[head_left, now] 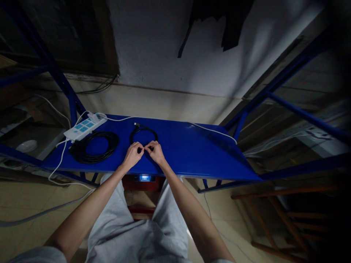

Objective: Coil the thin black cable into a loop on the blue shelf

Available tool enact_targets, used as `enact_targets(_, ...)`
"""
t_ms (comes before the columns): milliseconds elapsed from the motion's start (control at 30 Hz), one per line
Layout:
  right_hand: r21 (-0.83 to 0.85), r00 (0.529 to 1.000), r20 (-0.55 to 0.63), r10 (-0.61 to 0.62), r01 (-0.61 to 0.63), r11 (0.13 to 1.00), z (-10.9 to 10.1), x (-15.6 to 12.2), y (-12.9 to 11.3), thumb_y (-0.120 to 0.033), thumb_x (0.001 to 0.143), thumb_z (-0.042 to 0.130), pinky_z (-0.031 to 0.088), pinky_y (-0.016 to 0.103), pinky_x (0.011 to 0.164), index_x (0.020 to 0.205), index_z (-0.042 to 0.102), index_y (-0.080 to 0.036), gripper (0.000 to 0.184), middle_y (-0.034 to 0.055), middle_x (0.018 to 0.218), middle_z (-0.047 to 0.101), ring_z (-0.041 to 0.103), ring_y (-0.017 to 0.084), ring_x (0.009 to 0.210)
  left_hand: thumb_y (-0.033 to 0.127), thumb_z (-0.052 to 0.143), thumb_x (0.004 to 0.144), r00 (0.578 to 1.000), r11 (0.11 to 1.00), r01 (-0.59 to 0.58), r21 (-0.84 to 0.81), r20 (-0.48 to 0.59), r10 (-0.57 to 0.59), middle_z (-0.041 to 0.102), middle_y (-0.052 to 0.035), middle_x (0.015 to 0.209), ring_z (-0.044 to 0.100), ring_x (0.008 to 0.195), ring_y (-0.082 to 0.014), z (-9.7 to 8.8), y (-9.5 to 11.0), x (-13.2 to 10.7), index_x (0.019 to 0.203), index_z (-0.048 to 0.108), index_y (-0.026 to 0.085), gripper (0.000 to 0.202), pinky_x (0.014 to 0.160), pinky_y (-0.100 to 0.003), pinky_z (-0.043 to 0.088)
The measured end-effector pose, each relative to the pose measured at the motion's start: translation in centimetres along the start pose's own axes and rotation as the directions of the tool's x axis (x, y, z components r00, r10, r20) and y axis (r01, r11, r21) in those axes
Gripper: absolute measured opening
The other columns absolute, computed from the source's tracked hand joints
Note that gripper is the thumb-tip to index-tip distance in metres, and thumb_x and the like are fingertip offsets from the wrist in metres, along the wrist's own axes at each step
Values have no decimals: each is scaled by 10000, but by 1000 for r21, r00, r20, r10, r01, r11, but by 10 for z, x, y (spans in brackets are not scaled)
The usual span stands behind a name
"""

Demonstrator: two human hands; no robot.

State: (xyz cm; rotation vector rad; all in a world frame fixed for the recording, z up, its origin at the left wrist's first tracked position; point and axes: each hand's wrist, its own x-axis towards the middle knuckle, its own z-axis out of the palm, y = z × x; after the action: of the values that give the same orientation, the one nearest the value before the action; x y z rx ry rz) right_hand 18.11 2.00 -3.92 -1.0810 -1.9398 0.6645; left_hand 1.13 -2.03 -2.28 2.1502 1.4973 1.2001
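Note:
A short black cable (148, 128) lies in a loop on the blue tabletop, with a light-coloured plug (136, 124) at its far side. Both sides of the loop run in under my hands. My left hand (133, 154) is closed in a pinch at the near left of the loop. Opposite it, my right hand (155, 151) pinches at the near right, its fingertips almost meeting those of the left. The part of the cable between the fingers is mostly hidden. Left of my hands rests a larger coil of black cable (112, 150).
A white power strip (85, 127) with blue sockets sits at the table's left back corner, its white cord (208, 129) running along the back edge. Blue frame posts (241, 122) flank the blue table (192, 153). A phone-like device (145, 178) lies below the front edge.

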Motion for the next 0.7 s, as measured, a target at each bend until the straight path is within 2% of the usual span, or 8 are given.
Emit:
enact_targets(200,-67,999,49,6,-2,998,-3,-3,-9,-206,877,727,404,341,903,893,762,-224,42,27,960,709,577,204,947,129,573,890,1000,1000,3,-20,-11,-3,660,-37,853,623,863,-205,-1,2,-1,798,621,199,125,828,-348,486)
enact_targets(333,-115,997,69,27,-19,993,-1,-5,-9,-225,858,764,401,357,902,936,776,-235,79,40,1003,704,561,217,970,139,570,900,1000,1000,-14,-9,2,14,676,-42,876,633,875,-209,-1,3,-2,823,643,200,123,845,-359,491)
enact_targets(533,-94,999,35,31,-28,995,1,-4,-3,-237,856,774,401,351,895,863,782,-223,18,46,945,697,568,212,945,152,576,911,999,999,-41,-9,29,41,678,-45,900,627,904,-211,0,1,-4,849,646,201,105,854,-364,493)
enact_targets(700,-74,999,29,31,-29,997,-1,-2,-2,-244,849,786,397,337,895,827,776,-211,41,44,919,702,580,199,917,144,554,926,998,999,-45,-26,41,46,672,-39,911,631,905,-201,0,0,-3,872,643,206,122,875,-360,493)
